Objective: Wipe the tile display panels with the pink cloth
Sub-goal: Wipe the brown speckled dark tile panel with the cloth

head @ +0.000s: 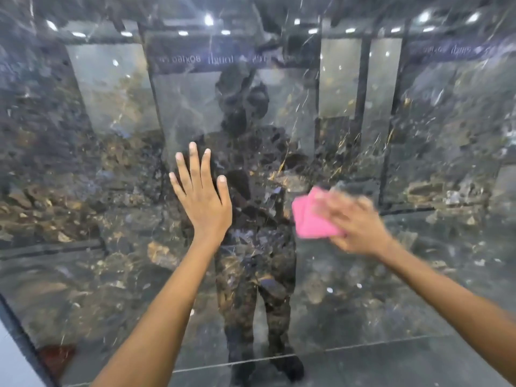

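Note:
A glossy dark marble tile panel (111,191) fills the head view, upright in front of me. My left hand (202,196) lies flat on it near the middle, fingers straight and spread, pointing up. To its right, my right hand (354,222) presses a folded pink cloth (310,216) against the panel. The right hand is blurred by motion. The cloth sticks out to the left of the fingers; its right part is hidden under the hand.
The panel mirrors a person's dark outline, ceiling lights and other showroom tile displays. A dark frame edge (19,336) runs down the lower left, with a pale surface (11,367) beyond it. A thin joint line (363,346) crosses the panel's lower part.

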`<state>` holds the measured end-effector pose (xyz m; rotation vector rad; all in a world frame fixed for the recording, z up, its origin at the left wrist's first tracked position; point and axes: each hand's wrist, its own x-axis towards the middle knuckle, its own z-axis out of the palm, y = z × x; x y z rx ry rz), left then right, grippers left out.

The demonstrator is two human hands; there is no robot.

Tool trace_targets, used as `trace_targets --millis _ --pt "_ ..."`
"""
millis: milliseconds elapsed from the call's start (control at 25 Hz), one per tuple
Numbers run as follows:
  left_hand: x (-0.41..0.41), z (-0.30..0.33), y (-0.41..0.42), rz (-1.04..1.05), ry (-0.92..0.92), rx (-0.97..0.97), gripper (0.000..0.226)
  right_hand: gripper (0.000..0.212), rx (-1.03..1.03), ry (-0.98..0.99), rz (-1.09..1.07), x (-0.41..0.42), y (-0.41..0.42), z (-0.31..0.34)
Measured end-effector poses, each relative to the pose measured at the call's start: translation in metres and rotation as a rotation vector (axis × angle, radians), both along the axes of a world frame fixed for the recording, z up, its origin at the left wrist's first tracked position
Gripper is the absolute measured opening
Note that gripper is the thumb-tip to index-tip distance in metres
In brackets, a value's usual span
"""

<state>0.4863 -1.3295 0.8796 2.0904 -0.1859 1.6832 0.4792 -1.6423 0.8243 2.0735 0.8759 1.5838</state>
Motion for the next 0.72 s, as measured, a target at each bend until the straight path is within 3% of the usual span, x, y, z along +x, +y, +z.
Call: trace_targets --millis 120,160,200,240,320,360,400,480,600,640,680,720 --pt "-0.001 0.055 -0.029 -0.044 -0.072 -0.007 0.051 0.068 0.892 -0.017 0.085 0.006 -0.025 0.121" --pt "0.001 0.070 -0.037 -0.042 -0.084 0.000 0.051 0.071 1.056 0.008 0.187 0.005 -0.015 0.139" --pt "0.004 0.081 -0.043 -0.028 -0.083 0.009 0.051 0.076 1.045 0.045 0.246 0.003 -0.003 0.138" --pt "0.007 0.087 -0.048 0.000 -0.071 0.019 0.052 0.080 0.845 0.079 0.246 0.003 0.008 0.121" --pt "0.016 0.088 -0.051 0.080 -0.030 0.040 0.053 0.077 0.087 0.107 0.190 0.003 0.017 0.059" --pt "0.020 0.085 -0.050 0.109 -0.020 0.054 0.054 0.075 -0.141 0.118 0.149 0.002 0.008 0.041" --pt "0.023 0.083 -0.048 0.124 -0.020 0.066 0.053 0.075 -0.192 0.099 0.120 0.003 -0.007 0.041" --pt "0.026 0.081 -0.046 0.138 -0.029 0.073 0.053 0.082 0.100 0.017 0.130 0.015 -0.038 0.081" --pt "0.028 0.079 -0.044 0.151 -0.045 0.079 0.054 0.074 1.023 -0.029 0.222 0.012 -0.060 0.203" --pt "0.029 0.078 -0.044 0.146 -0.049 0.081 0.054 0.071 1.224 0.007 0.289 0.009 -0.050 0.233" --pt "0.029 0.077 -0.044 0.139 -0.052 0.081 0.054 0.070 1.288 0.035 0.337 0.005 -0.030 0.246" --pt "0.030 0.076 -0.043 0.138 -0.058 0.084 0.054 0.072 1.156 0.047 0.365 0.006 -0.009 0.245"
